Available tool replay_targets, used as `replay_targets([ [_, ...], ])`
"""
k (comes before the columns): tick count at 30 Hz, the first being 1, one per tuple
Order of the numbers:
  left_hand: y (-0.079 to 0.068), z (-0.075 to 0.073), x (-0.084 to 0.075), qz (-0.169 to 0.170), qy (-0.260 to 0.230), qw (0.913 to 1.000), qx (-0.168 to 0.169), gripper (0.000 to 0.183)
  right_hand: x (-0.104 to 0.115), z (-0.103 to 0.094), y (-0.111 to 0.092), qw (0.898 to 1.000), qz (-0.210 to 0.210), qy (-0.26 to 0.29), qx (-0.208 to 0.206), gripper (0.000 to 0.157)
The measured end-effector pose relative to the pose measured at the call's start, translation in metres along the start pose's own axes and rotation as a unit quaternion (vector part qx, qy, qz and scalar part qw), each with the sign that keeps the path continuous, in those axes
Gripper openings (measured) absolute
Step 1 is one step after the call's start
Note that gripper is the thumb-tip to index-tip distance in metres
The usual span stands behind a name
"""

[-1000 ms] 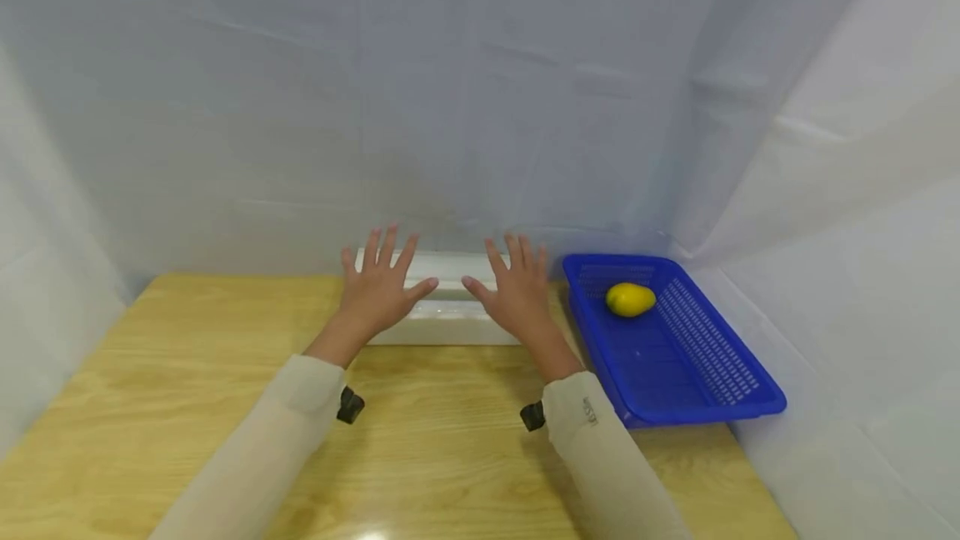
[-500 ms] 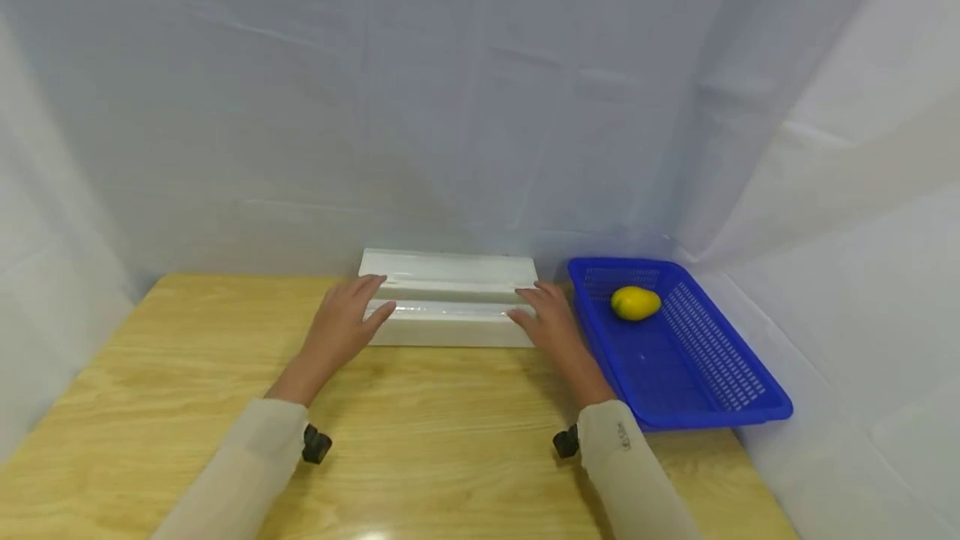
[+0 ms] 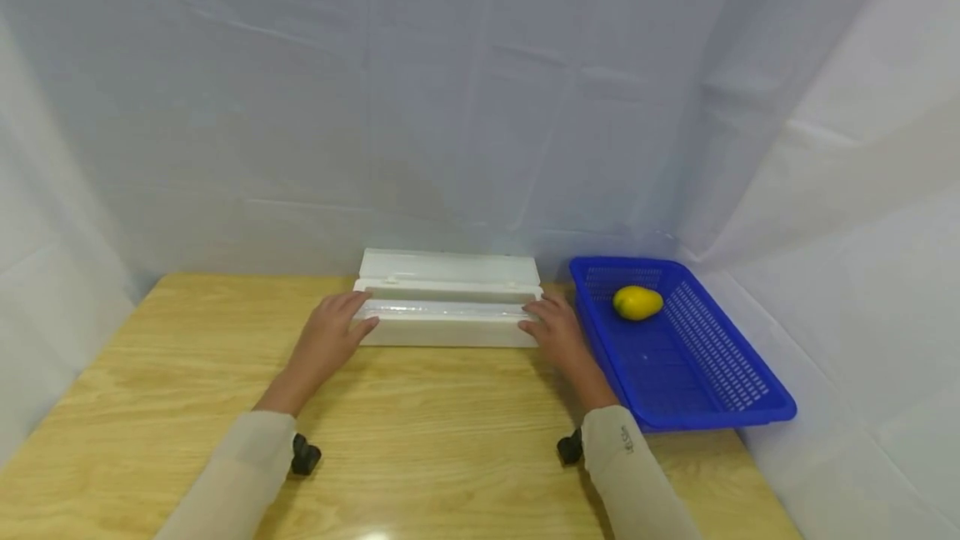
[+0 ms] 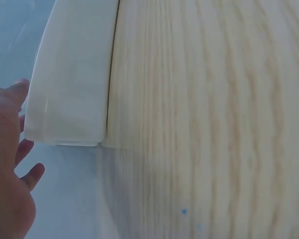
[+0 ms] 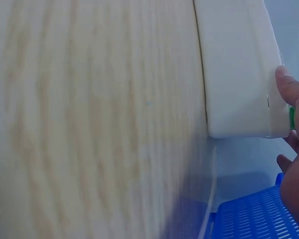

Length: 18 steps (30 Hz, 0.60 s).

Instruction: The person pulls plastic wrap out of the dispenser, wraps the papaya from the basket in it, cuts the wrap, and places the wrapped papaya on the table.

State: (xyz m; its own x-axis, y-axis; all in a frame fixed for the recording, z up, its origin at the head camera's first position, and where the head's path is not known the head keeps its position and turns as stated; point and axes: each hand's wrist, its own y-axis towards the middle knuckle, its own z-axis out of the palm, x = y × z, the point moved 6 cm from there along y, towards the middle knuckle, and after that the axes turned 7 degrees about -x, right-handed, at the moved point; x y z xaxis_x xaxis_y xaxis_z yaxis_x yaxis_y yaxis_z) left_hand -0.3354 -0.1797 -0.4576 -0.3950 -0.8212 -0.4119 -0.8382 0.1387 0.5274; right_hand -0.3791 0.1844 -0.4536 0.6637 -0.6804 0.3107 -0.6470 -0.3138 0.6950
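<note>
The left hand and right hand grip the white cling-film dispenser by its 9 and 3 o'clock ends, at the worktop's 12 o'clock; a blue basket sits towards 2.

Soft, even light fills the head view, with a small white glare on the desk at the bottom edge and glints inside the box. The wrist views look hazy, the right with a blue-grey shadow.

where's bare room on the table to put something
Bare tabletop: between the sleeves, in front of the white lidded box; also left of the left hand. Crowded: around the right hand, between box and blue basket.
</note>
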Motion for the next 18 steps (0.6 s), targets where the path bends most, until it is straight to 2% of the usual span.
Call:
replay_targets([
  [4,-0.001,0.000,0.003,-0.008,-0.023,0.9997,-0.001,0.046,-0.007,0.003,-0.003,0.999,0.033,0.028,-0.004,0.019],
  [9,-0.001,-0.001,0.004,-0.009,-0.068,0.9975,-0.017,0.034,-0.013,0.004,-0.003,0.993,0.089,0.080,-0.015,0.013],
  [12,0.000,-0.001,0.005,-0.011,-0.085,0.9961,-0.018,0.030,-0.014,0.003,-0.002,0.991,0.095,0.089,-0.034,0.011],
  [18,0.006,0.000,0.010,-0.020,-0.092,0.9953,-0.020,0.024,-0.013,0.000,0.002,0.992,0.085,0.070,-0.066,0.010],
])
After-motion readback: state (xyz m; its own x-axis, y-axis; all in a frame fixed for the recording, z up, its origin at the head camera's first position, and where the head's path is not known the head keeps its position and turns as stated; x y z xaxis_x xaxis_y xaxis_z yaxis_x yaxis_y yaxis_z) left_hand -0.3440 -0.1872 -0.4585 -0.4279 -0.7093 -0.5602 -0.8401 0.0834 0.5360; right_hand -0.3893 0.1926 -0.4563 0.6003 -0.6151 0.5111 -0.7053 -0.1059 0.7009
